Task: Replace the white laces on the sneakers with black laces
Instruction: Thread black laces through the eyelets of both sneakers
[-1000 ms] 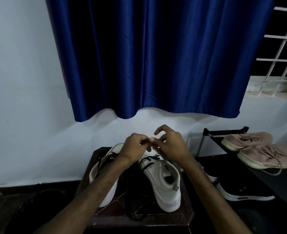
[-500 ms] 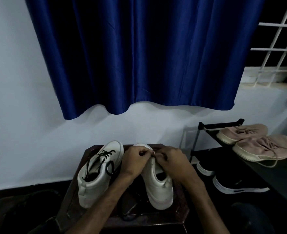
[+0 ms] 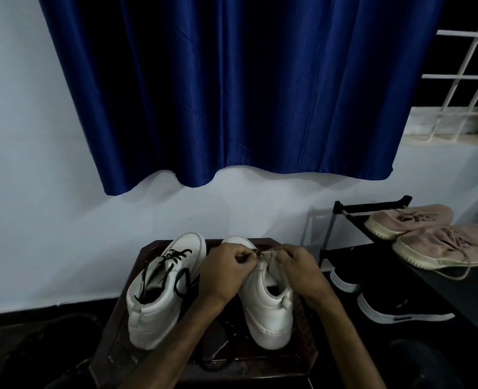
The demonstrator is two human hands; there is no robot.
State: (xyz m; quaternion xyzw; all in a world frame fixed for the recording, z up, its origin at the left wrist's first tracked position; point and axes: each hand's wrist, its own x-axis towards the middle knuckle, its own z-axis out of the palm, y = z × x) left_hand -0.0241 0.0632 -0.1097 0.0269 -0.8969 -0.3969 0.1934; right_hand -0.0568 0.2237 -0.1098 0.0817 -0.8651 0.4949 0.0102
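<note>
From the head camera, two white sneakers stand side by side on a small dark table [image 3: 260,370], heels toward the person. The left sneaker [image 3: 159,301] has a black lace [image 3: 176,255] threaded across its front, with loose ends trailing down its side. The right sneaker [image 3: 268,310] sits just beside it. The left hand [image 3: 226,273] and right hand [image 3: 299,270] meet over its front, both with fingers curled and fingertips pinching its upper edge, close together. Whether a lace runs between the fingertips is too small to tell. A blue curtain [image 3: 232,94] hangs on the wall behind. To the right, a dark rack [image 3: 372,207] holds pink shoes [image 3: 442,245] on top, with black shoes [image 3: 395,304] below
</note>
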